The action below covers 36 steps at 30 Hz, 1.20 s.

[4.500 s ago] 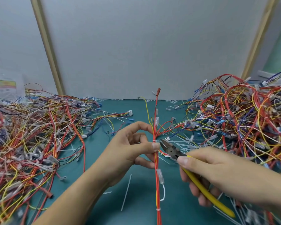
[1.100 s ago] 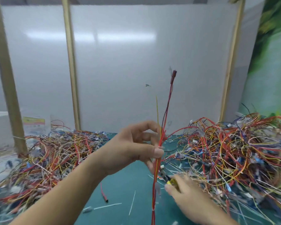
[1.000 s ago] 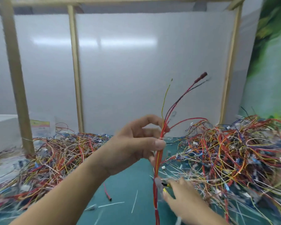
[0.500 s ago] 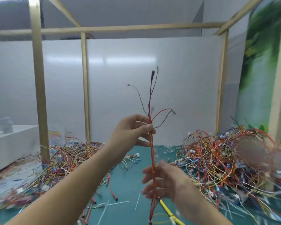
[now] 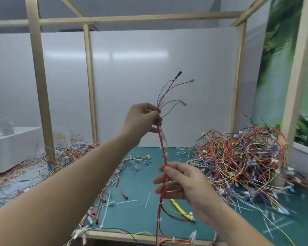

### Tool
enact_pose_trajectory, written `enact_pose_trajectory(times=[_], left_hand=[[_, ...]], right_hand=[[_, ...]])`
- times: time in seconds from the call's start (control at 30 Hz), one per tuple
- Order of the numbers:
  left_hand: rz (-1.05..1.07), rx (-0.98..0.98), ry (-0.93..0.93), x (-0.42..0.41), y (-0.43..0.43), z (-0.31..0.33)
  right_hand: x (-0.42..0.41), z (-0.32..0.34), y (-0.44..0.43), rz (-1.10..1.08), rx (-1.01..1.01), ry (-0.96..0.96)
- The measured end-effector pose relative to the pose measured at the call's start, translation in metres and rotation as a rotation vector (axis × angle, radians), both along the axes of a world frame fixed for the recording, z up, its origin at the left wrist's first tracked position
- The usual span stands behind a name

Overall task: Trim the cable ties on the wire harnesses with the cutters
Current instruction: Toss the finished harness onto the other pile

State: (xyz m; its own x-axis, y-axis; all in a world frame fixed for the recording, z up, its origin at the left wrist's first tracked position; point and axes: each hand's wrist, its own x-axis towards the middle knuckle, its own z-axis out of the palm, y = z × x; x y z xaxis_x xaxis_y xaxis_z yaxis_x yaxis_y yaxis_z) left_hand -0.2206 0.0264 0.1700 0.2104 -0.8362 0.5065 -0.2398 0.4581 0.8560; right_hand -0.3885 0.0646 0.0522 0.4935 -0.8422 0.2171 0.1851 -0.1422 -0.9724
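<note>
My left hand (image 5: pixel 142 119) pinches the wire harness (image 5: pixel 163 151) high up, just below where its loose ends fan out. My right hand (image 5: pixel 182 181) pinches it lower, thumb against fingers, so the bundle runs straight between my 2 hands. It looks light and limp, likely to flop and twist, so I'd hold it close beside each cable tie (image 5: pixel 160 202). The cutters (image 5: pixel 180 209) lie unheld on the mat (image 5: pixel 132 221) beneath my right hand.

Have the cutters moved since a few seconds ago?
Yes. The cutters left the right hand and went down to the green mat, lying beneath that hand, which now holds the harness.
</note>
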Motion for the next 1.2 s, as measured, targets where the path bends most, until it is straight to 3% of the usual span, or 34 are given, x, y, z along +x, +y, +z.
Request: enact_pose_trajectory(times=[0.2, 0.27, 0.4, 0.57, 0.73, 1.03, 1.1, 1.2], left_hand=[[-0.013, 0.034, 0.044, 0.007, -0.005, 0.000], [-0.112, 0.145, 0.028, 0.012, -0.004, -0.006], [-0.274, 0.430, -0.187, 0.020, 0.021, -0.042], [-0.735, 0.551, -0.212, 0.006, 0.074, -0.106], [-0.631, 0.379, -0.086, -0.012, 0.093, -0.132], [-0.631, 0.385, 0.089, -0.006, 0.094, -0.141], [-0.613, 0.352, 0.140, -0.005, 0.093, -0.143], [-0.558, 0.299, 0.143, -0.003, 0.091, -0.140]], right_hand=[[-0.003, -0.003, 0.003, -0.006, 0.004, -0.107], [-0.006, 0.003, 0.002, -0.003, -0.005, -0.155], [-0.013, 0.023, -0.003, -0.025, -0.043, -0.222], [-0.013, 0.045, -0.020, -0.115, -0.071, -0.232], [-0.010, 0.048, -0.034, -0.159, -0.101, -0.197], [-0.001, 0.043, -0.050, -0.181, -0.066, -0.147], [-0.001, 0.045, -0.054, -0.171, -0.077, -0.062], [-0.008, 0.045, -0.058, -0.206, -0.183, 0.216]])
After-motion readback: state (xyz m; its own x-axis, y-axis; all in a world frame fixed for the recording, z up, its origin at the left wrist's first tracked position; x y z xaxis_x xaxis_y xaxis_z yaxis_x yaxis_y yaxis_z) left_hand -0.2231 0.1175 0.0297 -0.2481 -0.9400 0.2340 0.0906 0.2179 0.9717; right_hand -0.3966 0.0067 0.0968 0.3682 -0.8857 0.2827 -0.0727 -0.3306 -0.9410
